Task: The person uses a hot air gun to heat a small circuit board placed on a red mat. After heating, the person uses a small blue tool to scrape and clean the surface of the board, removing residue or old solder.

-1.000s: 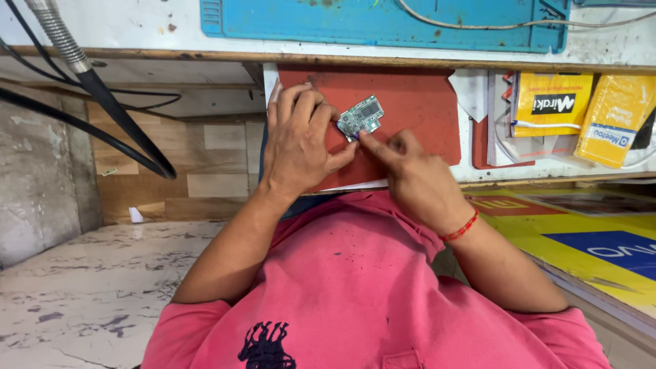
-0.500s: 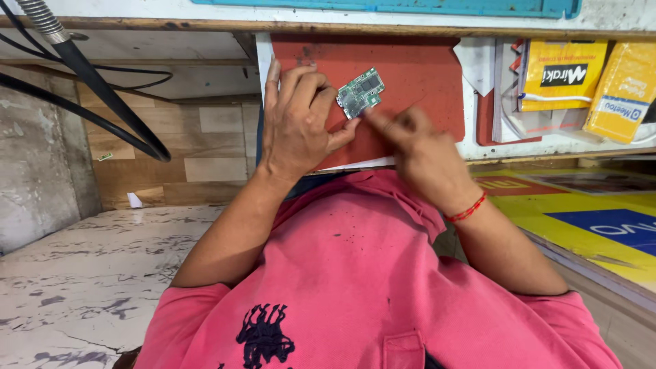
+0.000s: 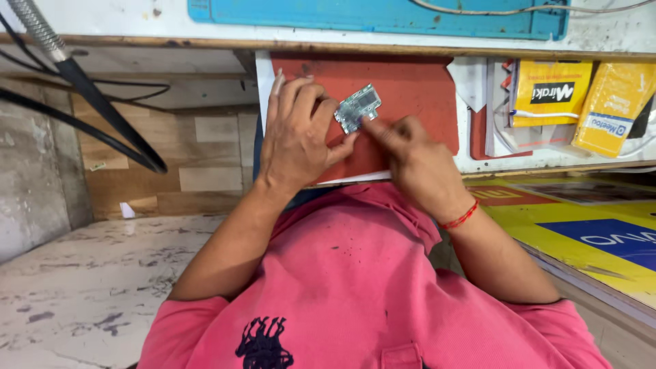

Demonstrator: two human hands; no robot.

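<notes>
A small grey-green circuit board (image 3: 358,108) sits between my two hands, over a red mat (image 3: 417,96) lying in an open white drawer. My left hand (image 3: 298,137) pinches the board's left edge with thumb and fingers. My right hand (image 3: 417,164), a red thread around its wrist, touches the board's lower right edge with its fingertips. I cannot tell whether the right hand grips the board or only presses on it.
A blue work mat (image 3: 383,15) lies on the bench top above the drawer. Yellow packets (image 3: 552,92) fill the drawer's right side. Black cables (image 3: 82,89) hang at the left. A yellow and blue poster (image 3: 601,232) lies at the lower right. My pink shirt (image 3: 369,287) fills the foreground.
The view has shifted slightly, so the hands and board sit a little lower in the picture. Both hands have stayed on the board, whose angle changed slightly.
</notes>
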